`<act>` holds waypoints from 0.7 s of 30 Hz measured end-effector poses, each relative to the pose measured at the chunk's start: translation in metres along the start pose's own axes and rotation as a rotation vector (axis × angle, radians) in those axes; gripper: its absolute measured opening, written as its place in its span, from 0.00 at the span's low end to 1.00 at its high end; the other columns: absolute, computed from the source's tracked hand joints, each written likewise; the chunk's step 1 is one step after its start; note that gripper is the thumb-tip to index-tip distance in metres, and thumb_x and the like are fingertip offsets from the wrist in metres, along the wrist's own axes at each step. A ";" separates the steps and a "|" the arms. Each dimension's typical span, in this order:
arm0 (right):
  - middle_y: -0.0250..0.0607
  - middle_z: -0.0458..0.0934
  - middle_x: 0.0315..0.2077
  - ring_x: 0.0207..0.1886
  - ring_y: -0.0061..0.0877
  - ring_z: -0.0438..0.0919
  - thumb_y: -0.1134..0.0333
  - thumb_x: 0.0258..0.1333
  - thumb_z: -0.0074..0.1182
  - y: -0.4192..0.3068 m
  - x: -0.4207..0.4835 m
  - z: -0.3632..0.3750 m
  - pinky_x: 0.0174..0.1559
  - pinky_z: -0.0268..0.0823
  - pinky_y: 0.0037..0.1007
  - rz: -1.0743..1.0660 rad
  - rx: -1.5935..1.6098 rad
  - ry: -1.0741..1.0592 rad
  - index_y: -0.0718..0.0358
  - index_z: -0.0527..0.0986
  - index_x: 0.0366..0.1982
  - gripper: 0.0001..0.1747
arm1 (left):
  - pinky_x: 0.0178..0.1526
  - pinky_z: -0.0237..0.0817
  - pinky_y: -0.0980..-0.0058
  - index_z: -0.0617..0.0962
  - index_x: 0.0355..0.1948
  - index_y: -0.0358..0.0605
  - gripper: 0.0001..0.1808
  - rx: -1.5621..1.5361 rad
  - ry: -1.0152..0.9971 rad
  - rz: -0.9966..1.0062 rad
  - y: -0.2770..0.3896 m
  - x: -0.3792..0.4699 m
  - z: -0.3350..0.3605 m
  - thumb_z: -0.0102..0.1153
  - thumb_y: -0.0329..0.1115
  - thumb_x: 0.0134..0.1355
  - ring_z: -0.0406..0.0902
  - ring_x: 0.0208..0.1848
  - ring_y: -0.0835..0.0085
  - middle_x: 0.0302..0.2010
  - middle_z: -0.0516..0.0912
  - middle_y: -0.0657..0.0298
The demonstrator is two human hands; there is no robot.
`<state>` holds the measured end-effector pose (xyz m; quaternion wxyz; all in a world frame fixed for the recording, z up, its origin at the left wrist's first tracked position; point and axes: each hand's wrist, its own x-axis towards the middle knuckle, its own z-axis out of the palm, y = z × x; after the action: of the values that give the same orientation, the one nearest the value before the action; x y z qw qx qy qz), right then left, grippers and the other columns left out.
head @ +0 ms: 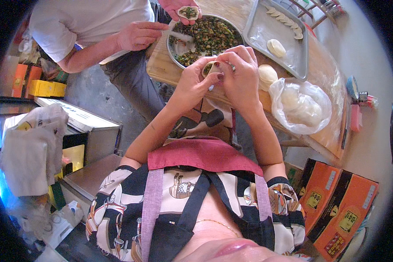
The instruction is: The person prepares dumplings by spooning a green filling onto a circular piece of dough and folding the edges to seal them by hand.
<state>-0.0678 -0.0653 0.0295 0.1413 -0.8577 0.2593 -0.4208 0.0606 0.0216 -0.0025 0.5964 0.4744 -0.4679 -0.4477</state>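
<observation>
Between my two hands is a dough wrapper (210,67) folded partly over a dark green filling. My left hand (196,74) supports it from the left, thumb along its edge. From the other side my right hand (239,73) grips the same wrapper with thumb and fingertips, hiding part of it. Just beyond stands a round metal bowl (172,56) of chopped filling (213,34). To the right of my right hand lies a stack of round dough wrappers (267,76), beside a clear plastic bag (317,121) with pale dough in it.
A metal tray (249,28) holds a row of finished dumplings (286,21) and some stacked wrappers (276,48). Across the wooden table (163,70), a co-worker's hands hold a filled wrapper (188,13) and a spatula (181,35). Orange boxes (340,203) stand low at right.
</observation>
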 end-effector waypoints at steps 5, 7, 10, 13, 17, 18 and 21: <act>0.42 0.78 0.32 0.42 0.36 0.78 0.77 0.54 0.56 -0.008 -0.012 -0.012 0.45 0.71 0.34 0.166 0.285 0.118 0.63 0.81 0.33 0.06 | 0.46 0.75 0.77 0.72 0.61 0.36 0.22 -0.243 0.027 -0.038 0.012 -0.008 0.000 0.56 0.38 0.71 0.81 0.45 0.77 0.47 0.82 0.60; 0.42 0.77 0.32 0.41 0.34 0.79 0.78 0.54 0.57 -0.015 -0.020 -0.018 0.44 0.72 0.32 0.166 0.298 0.128 0.63 0.82 0.35 0.08 | 0.46 0.74 0.77 0.72 0.61 0.37 0.24 -0.285 0.032 -0.019 0.014 -0.011 0.000 0.56 0.41 0.70 0.81 0.44 0.77 0.46 0.83 0.60; 0.41 0.77 0.31 0.37 0.32 0.79 0.79 0.50 0.60 -0.018 -0.025 -0.018 0.41 0.72 0.31 0.065 0.249 0.100 0.62 0.83 0.38 0.12 | 0.46 0.74 0.78 0.72 0.61 0.36 0.25 -0.341 0.029 0.001 0.013 -0.014 0.004 0.56 0.42 0.71 0.80 0.43 0.79 0.48 0.82 0.60; 0.40 0.77 0.31 0.35 0.31 0.79 0.78 0.48 0.62 -0.017 -0.020 -0.023 0.39 0.73 0.31 0.047 0.282 0.014 0.62 0.83 0.38 0.12 | 0.47 0.73 0.78 0.72 0.61 0.35 0.24 -0.414 0.030 -0.012 0.017 -0.017 0.009 0.55 0.41 0.71 0.79 0.44 0.79 0.52 0.81 0.58; 0.38 0.77 0.31 0.33 0.26 0.79 0.78 0.47 0.64 -0.017 -0.018 -0.025 0.36 0.73 0.28 0.184 0.323 0.031 0.63 0.83 0.35 0.10 | 0.49 0.73 0.78 0.72 0.61 0.34 0.21 -0.474 0.030 -0.003 0.014 -0.018 0.008 0.53 0.36 0.72 0.79 0.44 0.80 0.58 0.78 0.54; 0.38 0.78 0.31 0.32 0.25 0.79 0.78 0.47 0.64 -0.020 -0.020 -0.024 0.36 0.73 0.27 0.259 0.380 0.048 0.63 0.83 0.35 0.10 | 0.49 0.73 0.77 0.72 0.61 0.34 0.22 -0.473 0.032 0.007 0.014 -0.018 0.008 0.53 0.36 0.72 0.79 0.44 0.80 0.59 0.77 0.53; 0.37 0.78 0.30 0.31 0.23 0.79 0.78 0.48 0.63 -0.024 -0.023 -0.021 0.36 0.73 0.26 0.423 0.505 0.021 0.65 0.82 0.34 0.08 | 0.49 0.73 0.77 0.71 0.62 0.33 0.22 -0.586 0.031 0.052 0.014 -0.020 0.009 0.52 0.36 0.72 0.79 0.44 0.79 0.63 0.74 0.51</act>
<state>-0.0888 -0.0333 0.0383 0.4311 -0.7183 0.3204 -0.4421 0.0500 0.0421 0.0093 0.7264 0.2764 -0.3215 -0.5409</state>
